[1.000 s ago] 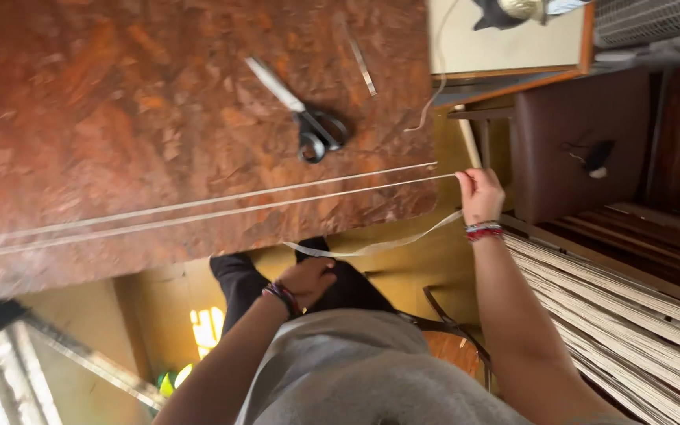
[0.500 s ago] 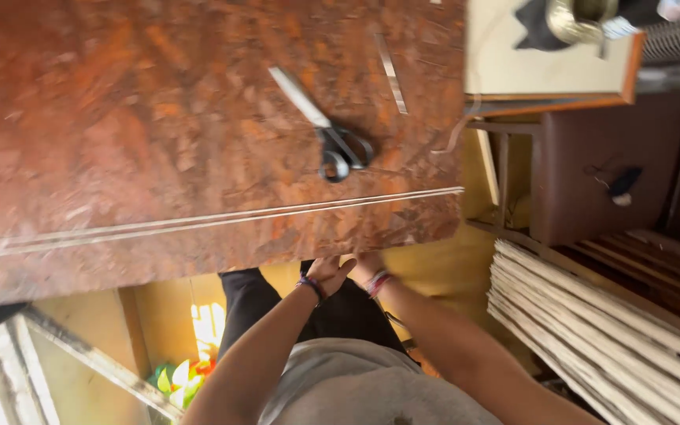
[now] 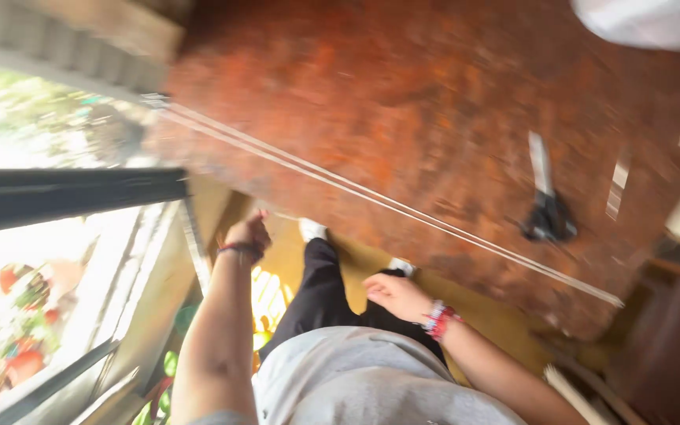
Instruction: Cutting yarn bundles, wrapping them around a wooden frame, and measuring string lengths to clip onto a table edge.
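Note:
The view is blurred. My left hand is raised just below the near edge of the reddish-brown table, fingers closed, with a thin pale strip end showing beside it. My right hand hovers over my lap with curled fingers; I cannot make out whether anything is in it. Two long pale strips lie side by side along the table's near edge. Black-handled scissors rest on the table to the right, far from both hands.
Short pale strip pieces lie near the scissors. A dark bar and bright window with plants are on the left. Dark wooden furniture stands at the right. My legs in dark trousers are below the table.
The view has swung round sharply. My hands, together at my lap half a second ago, have parted: the left has gone up to the table edge, the right stays low.

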